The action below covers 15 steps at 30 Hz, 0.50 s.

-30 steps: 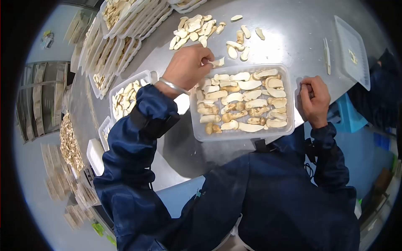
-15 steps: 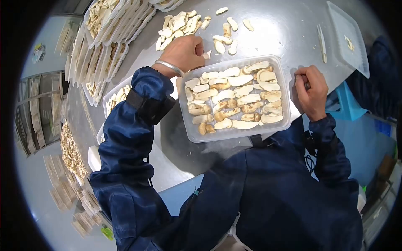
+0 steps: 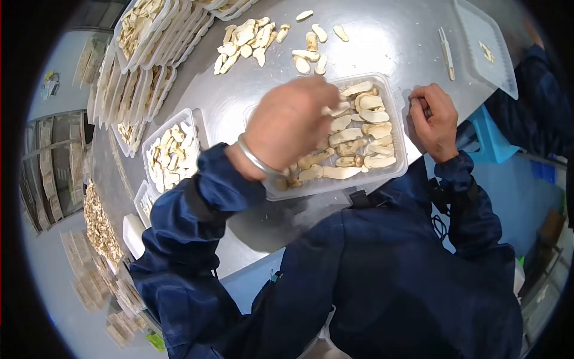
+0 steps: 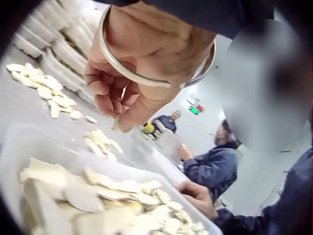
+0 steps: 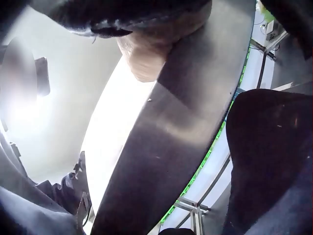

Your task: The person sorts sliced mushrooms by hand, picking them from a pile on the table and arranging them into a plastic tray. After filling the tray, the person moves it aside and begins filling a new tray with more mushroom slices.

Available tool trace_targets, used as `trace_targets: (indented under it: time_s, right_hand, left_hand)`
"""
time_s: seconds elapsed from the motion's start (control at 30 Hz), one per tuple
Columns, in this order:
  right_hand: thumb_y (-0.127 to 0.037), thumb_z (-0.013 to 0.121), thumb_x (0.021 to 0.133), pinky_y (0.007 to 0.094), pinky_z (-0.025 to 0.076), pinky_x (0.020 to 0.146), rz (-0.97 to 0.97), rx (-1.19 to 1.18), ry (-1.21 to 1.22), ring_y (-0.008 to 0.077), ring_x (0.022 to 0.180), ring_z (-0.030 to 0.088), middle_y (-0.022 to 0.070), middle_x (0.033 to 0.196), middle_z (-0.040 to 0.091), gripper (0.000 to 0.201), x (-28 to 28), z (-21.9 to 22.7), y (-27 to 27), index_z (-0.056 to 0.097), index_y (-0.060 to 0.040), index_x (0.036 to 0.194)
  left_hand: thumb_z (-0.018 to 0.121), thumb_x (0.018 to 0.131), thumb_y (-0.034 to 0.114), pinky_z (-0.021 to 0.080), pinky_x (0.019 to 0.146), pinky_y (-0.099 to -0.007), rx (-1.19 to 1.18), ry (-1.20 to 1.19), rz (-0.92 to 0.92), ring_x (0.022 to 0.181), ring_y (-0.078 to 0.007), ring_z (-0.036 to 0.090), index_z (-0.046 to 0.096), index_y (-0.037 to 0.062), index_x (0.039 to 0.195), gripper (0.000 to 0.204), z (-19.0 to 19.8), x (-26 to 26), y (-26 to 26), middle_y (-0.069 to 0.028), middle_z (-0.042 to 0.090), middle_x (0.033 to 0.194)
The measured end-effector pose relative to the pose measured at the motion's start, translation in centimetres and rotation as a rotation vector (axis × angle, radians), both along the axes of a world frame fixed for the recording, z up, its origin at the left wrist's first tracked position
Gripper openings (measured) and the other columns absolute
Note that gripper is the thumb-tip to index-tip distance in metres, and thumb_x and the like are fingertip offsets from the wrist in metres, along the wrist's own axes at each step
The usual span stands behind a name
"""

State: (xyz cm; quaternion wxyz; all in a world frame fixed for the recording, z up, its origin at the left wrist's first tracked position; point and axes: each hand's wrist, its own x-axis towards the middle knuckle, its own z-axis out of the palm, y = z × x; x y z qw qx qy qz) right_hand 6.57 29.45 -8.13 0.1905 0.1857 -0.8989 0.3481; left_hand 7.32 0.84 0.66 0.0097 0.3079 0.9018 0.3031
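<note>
My left hand (image 3: pixel 290 122), a metal bangle at its wrist, is over the left part of a clear plastic tray (image 3: pixel 402 140) lined with rows of pale mushroom slices (image 3: pixel 378 130). In the left wrist view, the thumb and curled fingers of the left hand (image 4: pixel 132 90) pinch a small pale slice (image 4: pixel 116 123), mostly hidden. My right hand (image 3: pixel 436 122) rests loosely curled on the table beside the tray's right side, holding nothing visible. Only part of the right hand (image 5: pixel 149 56) shows in the right wrist view.
Loose slices (image 3: pixel 245 40) lie on the metal table (image 3: pixel 400 36) beyond the tray. Stacked filled trays (image 3: pixel 140 66) stand at left, near another tray of slices (image 3: pixel 173 157). Tweezers (image 3: pixel 446 55) and a shallow tray (image 3: pixel 487 48) lie at right. People stand beyond in the left wrist view.
My left hand has moved from beyond the tray's upper left corner to above its left part, now covering several slices. The right hand stays resting. The head view has shifted slightly.
</note>
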Motion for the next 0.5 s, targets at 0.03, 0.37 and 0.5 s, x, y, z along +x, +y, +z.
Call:
trace_targets:
  time_s: [0.03,0.37,0.5]
  right_hand:
    - [-0.001,0.063,0.082,0.0377,0.040,0.066,-0.002,0.005,-0.005,0.0268,0.067,0.055,0.0094,0.076,0.057,0.004,0.0,0.0,0.0,0.061,-0.0031,0.086]
    - [-0.002,0.064,0.081,0.0387,0.041,0.066,-0.010,0.021,0.003,0.0276,0.068,0.055,0.0095,0.076,0.057,0.005,0.0,0.2,-0.1,0.061,-0.0038,0.085]
    - [-0.002,0.064,0.081,0.0390,0.041,0.066,-0.022,0.033,0.000,0.0280,0.068,0.054,0.0096,0.076,0.056,0.005,0.0,0.1,0.0,0.061,-0.0039,0.085]
  left_hand:
    - [0.068,0.076,-0.002,0.050,0.068,-0.0404,-0.030,0.085,-0.046,0.079,-0.0325,0.062,0.061,0.0040,0.097,0.023,-0.4,0.6,1.1,-0.0119,0.060,0.084]
    - [0.065,0.076,0.003,0.049,0.074,-0.0446,-0.192,0.183,-0.061,0.085,-0.0347,0.060,0.056,0.0023,0.092,0.018,-2.8,0.6,3.6,-0.0142,0.060,0.089]
    - [0.073,0.079,0.012,0.051,0.075,-0.0419,-0.083,-0.039,-0.109,0.087,-0.0334,0.062,0.058,0.0020,0.099,0.027,-1.5,0.8,2.4,-0.0135,0.062,0.094]
